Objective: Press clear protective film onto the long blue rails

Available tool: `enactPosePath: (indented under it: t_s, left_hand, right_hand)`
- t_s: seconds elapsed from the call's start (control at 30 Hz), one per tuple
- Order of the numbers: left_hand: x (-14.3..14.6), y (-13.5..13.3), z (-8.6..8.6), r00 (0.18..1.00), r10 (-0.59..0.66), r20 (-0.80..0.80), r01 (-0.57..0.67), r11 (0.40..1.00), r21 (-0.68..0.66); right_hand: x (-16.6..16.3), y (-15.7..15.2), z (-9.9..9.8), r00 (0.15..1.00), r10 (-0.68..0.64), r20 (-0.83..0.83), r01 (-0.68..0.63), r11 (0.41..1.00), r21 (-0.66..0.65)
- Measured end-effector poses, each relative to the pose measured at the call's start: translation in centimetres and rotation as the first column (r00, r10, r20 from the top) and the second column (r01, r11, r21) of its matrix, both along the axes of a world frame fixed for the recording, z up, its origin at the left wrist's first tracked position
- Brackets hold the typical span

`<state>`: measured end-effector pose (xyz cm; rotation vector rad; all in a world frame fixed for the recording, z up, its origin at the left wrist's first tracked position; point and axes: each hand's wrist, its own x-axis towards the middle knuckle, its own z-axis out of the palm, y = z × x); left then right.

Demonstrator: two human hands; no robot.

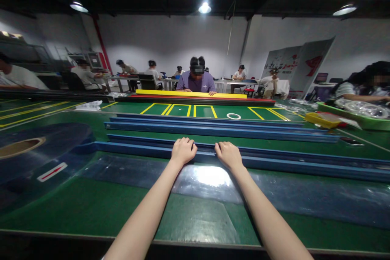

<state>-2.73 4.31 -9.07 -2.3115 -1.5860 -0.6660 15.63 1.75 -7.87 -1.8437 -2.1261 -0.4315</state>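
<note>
Both my arms reach forward over a green table (91,203). My left hand (183,150) and my right hand (228,154) are closed side by side over the near edge of a long blue rail (289,161) that runs across the table. The fingers curl over the rail's far side. A sheet of clear film (195,178) lies flat under my wrists and shines with a lamp's glare. A second long blue rail (219,128) lies parallel, farther away.
A big roll of clear film (33,150) sits at the left. Across the table a person in a purple shirt (197,81) handles yellow and red rails (191,94). A yellow tray (323,119) and a green tray (359,118) stand at the right. Other people sit at the far tables.
</note>
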Motion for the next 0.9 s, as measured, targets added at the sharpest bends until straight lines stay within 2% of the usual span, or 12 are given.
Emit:
enactPosePath:
  t_s: [0.17,0.57,0.77,0.9]
  left_hand:
    - [-0.9,1.1,-0.1,1.000,-0.012,-0.005,0.012,1.000,0.005]
    - [-3.3,4.8,-0.1,0.995,0.045,-0.088,-0.045,0.999,0.002]
    - [-4.8,6.0,0.0,0.995,0.053,-0.079,-0.052,0.998,0.020]
    - [-5.6,6.7,-0.4,0.997,0.045,-0.061,-0.036,0.990,0.137]
  right_hand:
    - [1.8,0.0,0.0,0.992,0.129,0.014,-0.128,0.991,-0.049]
    - [6.1,2.8,-0.6,0.977,0.213,0.013,-0.209,0.967,-0.144]
    - [5.1,4.0,-0.9,0.978,0.210,0.003,-0.208,0.968,-0.141]
    - [4.1,5.3,-1.0,0.985,0.173,-0.021,-0.174,0.976,-0.135]
